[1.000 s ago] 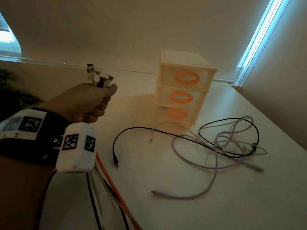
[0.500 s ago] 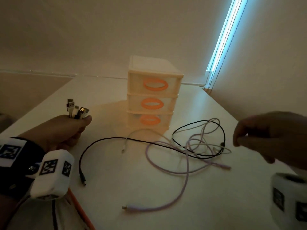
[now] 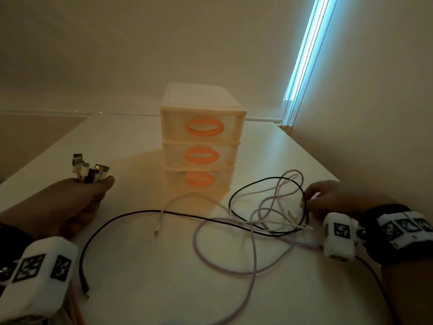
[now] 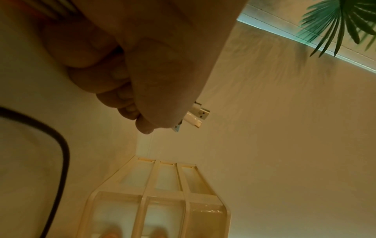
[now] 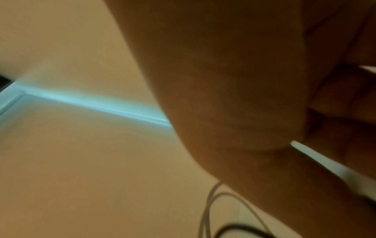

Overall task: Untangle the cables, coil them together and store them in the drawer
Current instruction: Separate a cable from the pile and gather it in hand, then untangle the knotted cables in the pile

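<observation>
My left hand is at the left, just above the table, fist closed round a bundle of cable plugs that stick up out of it; the plugs also show in the left wrist view. Loose black, lilac and white cables lie tangled on the table in front of the drawer unit. Its three orange-handled drawers are closed. My right hand is at the tangle's right edge, pinching a white cable end between thumb and fingers.
The white table ends at the left and meets a wall on the right. Blind cords hang in the far right corner. Held cables, one orange, trail down below my left wrist. A green plant is beyond the left hand.
My left hand came down from chest height to just above the table, still holding the plugs. My right hand entered from the right and dropped onto the tangle.
</observation>
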